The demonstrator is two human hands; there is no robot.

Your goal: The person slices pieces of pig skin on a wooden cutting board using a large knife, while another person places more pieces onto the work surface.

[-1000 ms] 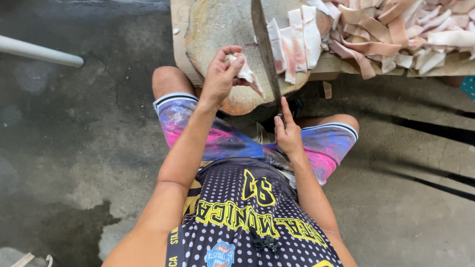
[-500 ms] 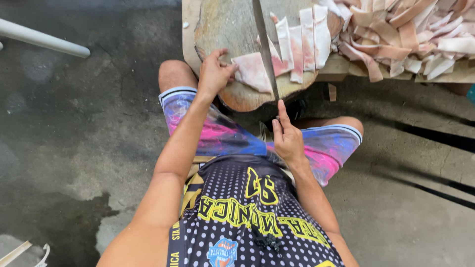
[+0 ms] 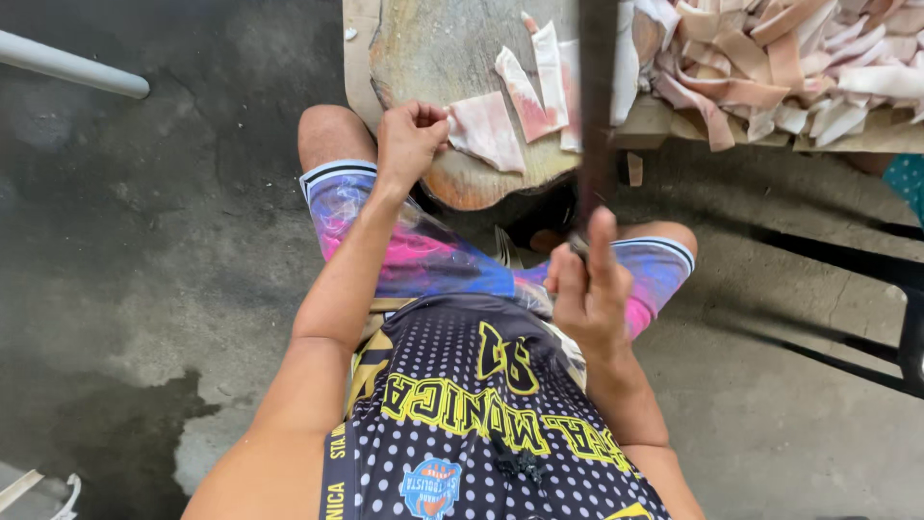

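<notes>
Head view, near to far: the right hand (image 3: 589, 289) is closest, its grip wrapped around the handle of a long knife (image 3: 595, 106), whose dark, blurred blade reaches away from the grip toward the round wooden chopping block (image 3: 433, 58). Farther out, the left hand (image 3: 409, 140) sits at the near edge of that block, its grip curled shut and pinching the corner of a pale, pinkish slab of meat (image 3: 486, 130) that lies flat just beyond the fingers. Beyond and to the right of that grip, a few cut strips (image 3: 549, 77) rest on the block beside the blade. Farther right again, on the tabletop (image 3: 866, 140), a large heap of similar strips (image 3: 789, 58) is piled up. Judging from that heap, much of the slicing looks done; the slab under the left grip is whole, so at least this piece seems left to cut.
</notes>
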